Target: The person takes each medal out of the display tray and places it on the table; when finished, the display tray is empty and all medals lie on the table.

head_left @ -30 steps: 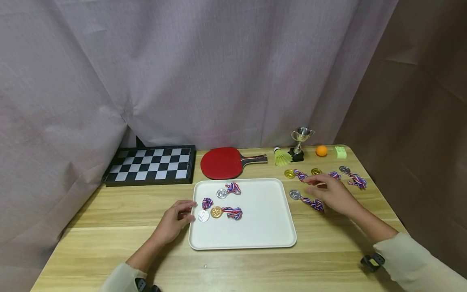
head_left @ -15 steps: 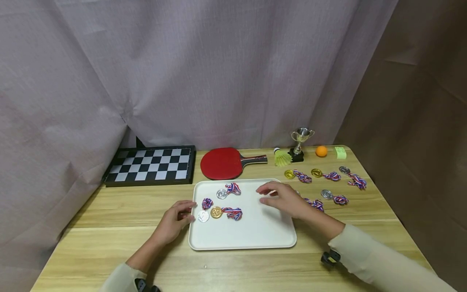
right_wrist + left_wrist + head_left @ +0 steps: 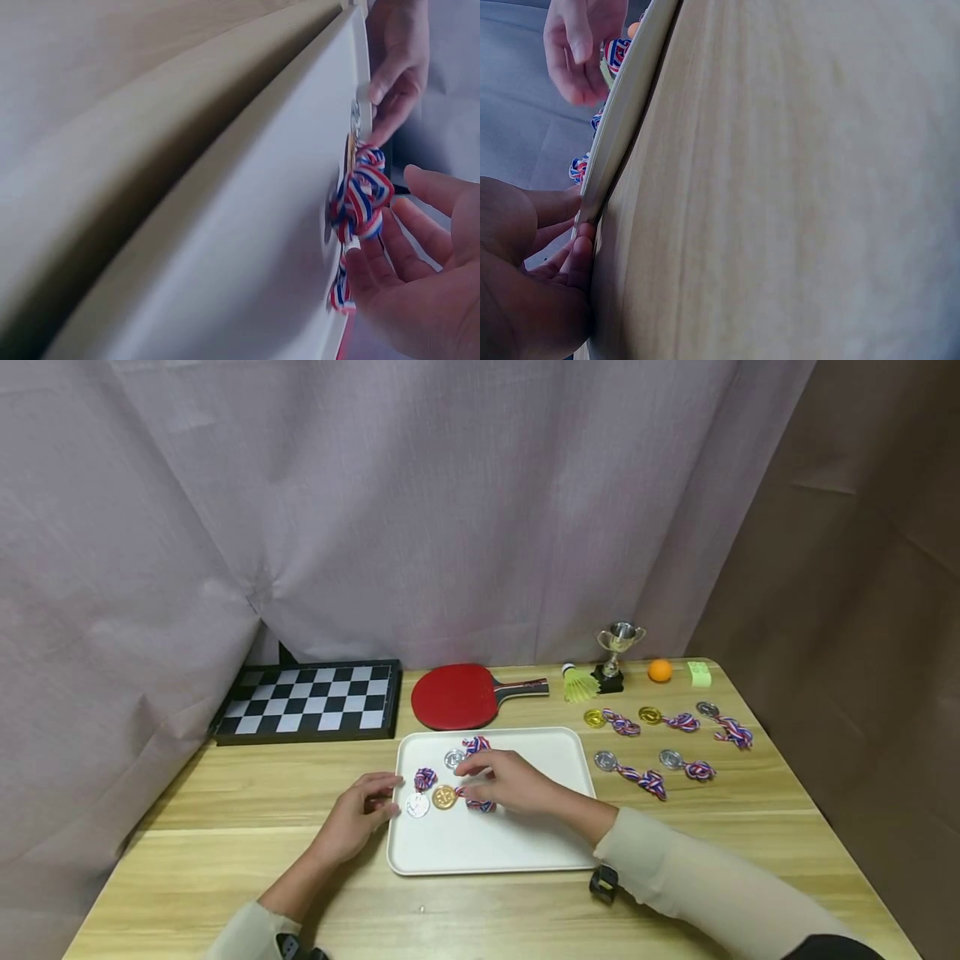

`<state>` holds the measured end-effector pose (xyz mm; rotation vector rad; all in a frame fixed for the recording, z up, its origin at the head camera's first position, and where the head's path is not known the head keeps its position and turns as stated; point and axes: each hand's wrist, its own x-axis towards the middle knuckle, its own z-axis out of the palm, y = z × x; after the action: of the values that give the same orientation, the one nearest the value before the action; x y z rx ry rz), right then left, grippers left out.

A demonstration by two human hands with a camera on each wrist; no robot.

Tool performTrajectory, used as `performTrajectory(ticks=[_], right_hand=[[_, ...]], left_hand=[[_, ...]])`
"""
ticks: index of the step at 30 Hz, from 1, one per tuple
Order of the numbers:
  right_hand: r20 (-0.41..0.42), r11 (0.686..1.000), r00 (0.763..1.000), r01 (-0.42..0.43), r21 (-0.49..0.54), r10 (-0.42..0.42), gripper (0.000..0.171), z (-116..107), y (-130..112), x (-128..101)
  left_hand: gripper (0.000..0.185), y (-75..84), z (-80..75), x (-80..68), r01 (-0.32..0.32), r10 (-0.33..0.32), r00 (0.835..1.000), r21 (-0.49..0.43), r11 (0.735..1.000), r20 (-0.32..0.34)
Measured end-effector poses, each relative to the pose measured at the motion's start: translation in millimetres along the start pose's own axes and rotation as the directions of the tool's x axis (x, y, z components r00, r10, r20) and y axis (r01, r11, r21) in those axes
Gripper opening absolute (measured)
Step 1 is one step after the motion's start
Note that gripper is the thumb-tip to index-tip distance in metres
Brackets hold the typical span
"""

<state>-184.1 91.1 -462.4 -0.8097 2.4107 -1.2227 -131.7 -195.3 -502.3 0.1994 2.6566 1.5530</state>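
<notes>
A white tray (image 3: pixel 525 843) lies on the wooden table (image 3: pixel 225 793). It holds two silver medals (image 3: pixel 417 804) and one gold medal (image 3: pixel 444 797), each with a bundled red, white and blue ribbon (image 3: pixel 425 777). My left hand (image 3: pixel 367 806) grips the tray's left rim (image 3: pixel 622 112), thumb on top and fingers (image 3: pixel 574 259) against its side. My right hand (image 3: pixel 495 779) hovers low over the medals with relaxed fingers. Its fingertips (image 3: pixel 409 247) are just beside the gold medal's ribbon (image 3: pixel 361 199), not closed on it.
Several more medals (image 3: pixel 637 774) lie on the table right of the tray. Along the back stand a chessboard (image 3: pixel 311 697), a red paddle (image 3: pixel 457 693), a yellow shuttlecock (image 3: pixel 579 683), a small trophy (image 3: pixel 618 647), an orange ball (image 3: pixel 660 670) and a green block (image 3: pixel 700 673). Curtains hang behind.
My right hand has swept left from the medals on the table, across the tray, to the medals on it. It carries nothing. The left hand has stayed on the rim.
</notes>
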Motion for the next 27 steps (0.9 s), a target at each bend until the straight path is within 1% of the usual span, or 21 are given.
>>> performTrajectory(ticks=[3, 6, 8, 11, 15, 18, 22, 27], right_hand=[[0.032, 0.999, 0.999, 0.006, -0.041, -0.005, 0.029, 9, -2, 9], [0.065, 0.995, 0.997, 0.036, -0.092, -0.030, 0.031, 15, -1, 15], [0.072, 0.991, 0.996, 0.056, -0.121, -0.048, 0.033, 19, 0, 17], [0.064, 0.988, 0.997, 0.056, -0.146, -0.047, 0.035, 23, 1, 19], [0.072, 0.982, 0.997, 0.044, -0.186, -0.031, 0.029, 27, -1, 19], [0.082, 0.975, 0.996, 0.053, -0.213, -0.037, 0.025, 28, -3, 20], [0.072, 0.981, 0.996, 0.061, -0.184, -0.049, 0.029, 25, -6, 20], [0.091, 0.997, 0.996, 0.017, -0.078, -0.010, 0.026, 17, -4, 22]], left_hand=[[0.039, 0.5, -0.4, 0.1, 0.002, -0.002, 1.000, 0.001, 1.000, 0.002], [0.038, 1.3, -1.2, 0.0, 0.008, -0.008, 1.000, -0.007, 1.000, 0.009], [0.038, 1.5, -1.5, -0.2, 0.007, -0.007, 1.000, -0.012, 1.000, 0.011], [0.037, 2.0, -1.1, -1.2, 0.007, -0.007, 1.000, -0.017, 1.000, 0.006], [0.037, 4.1, 0.0, -4.3, 0.020, -0.020, 1.000, -0.021, 1.000, 0.009], [0.037, 5.1, 1.1, -5.6, 0.032, -0.032, 0.999, -0.019, 0.999, 0.010], [0.037, 5.0, 1.3, -3.4, 0.029, -0.029, 1.000, -0.014, 0.999, -0.004], [0.037, 4.9, 0.1, -2.1, 0.013, -0.013, 1.000, -0.010, 1.000, -0.005]])
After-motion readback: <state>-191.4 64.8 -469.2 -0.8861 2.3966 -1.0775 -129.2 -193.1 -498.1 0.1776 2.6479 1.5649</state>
